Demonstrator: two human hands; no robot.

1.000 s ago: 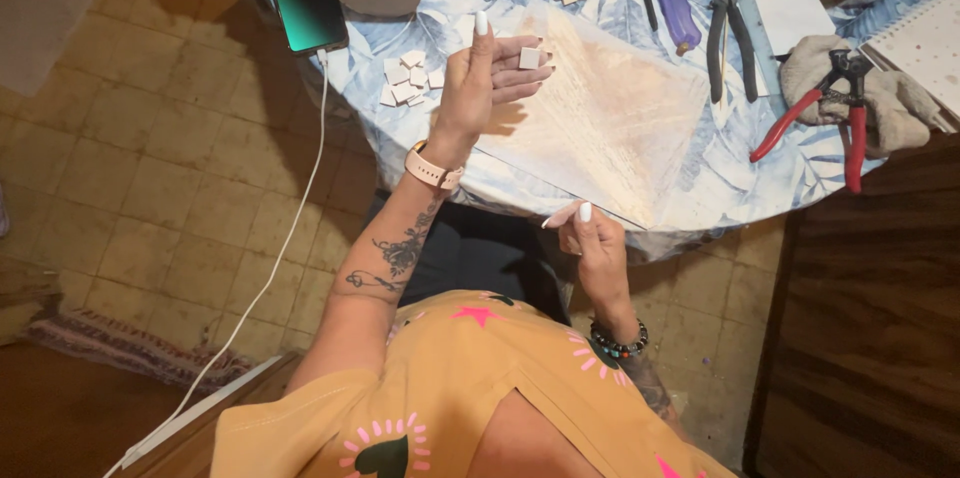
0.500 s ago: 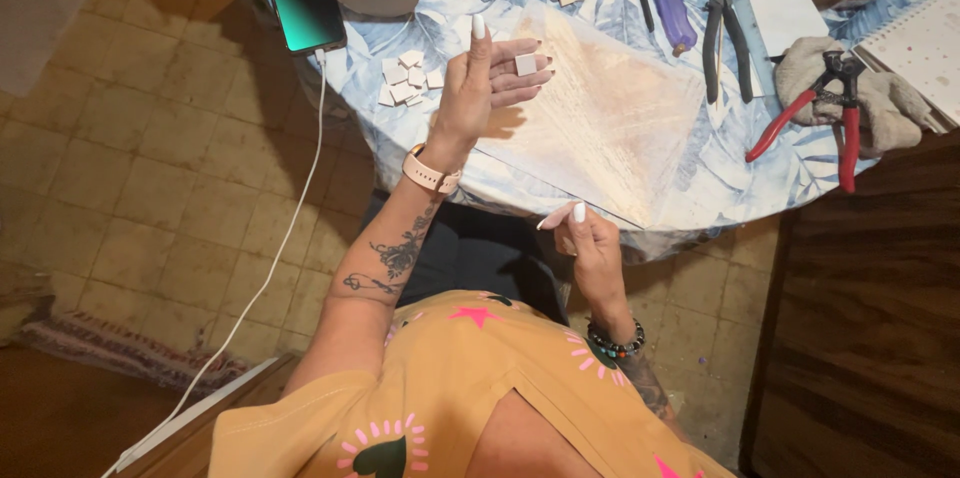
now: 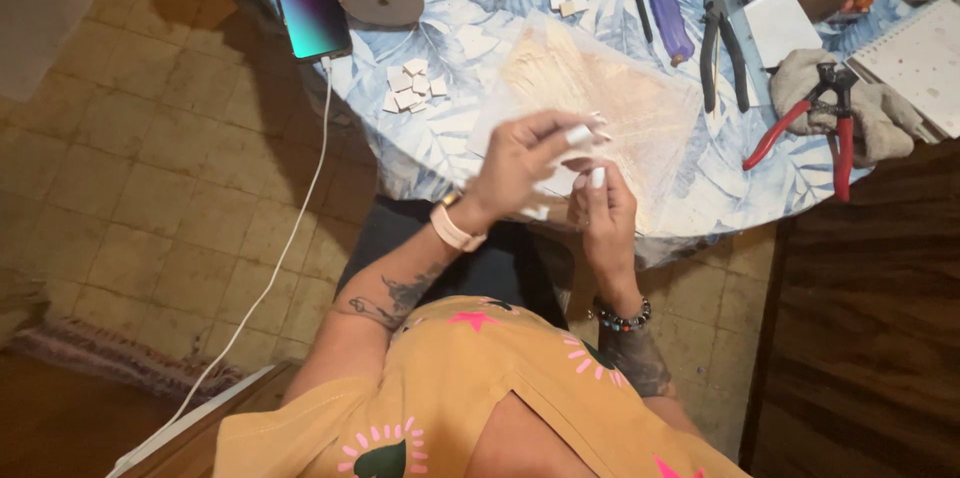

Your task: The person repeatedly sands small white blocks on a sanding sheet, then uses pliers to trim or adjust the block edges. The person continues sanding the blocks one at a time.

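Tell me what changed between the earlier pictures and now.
The left hand came back from over the table toward the body, and the right hand rose to meet it; both now pinch at a small white piece between their fingers. The pile of white tiles, phone and red pliers stayed put.

**One head-worn view, looking steeply down**

A single camera on the person's head faces almost straight down, close over the near edge of the leaf-patterned table (image 3: 470, 38), taking in lap, tiled floor (image 3: 150, 188) and tabletop.
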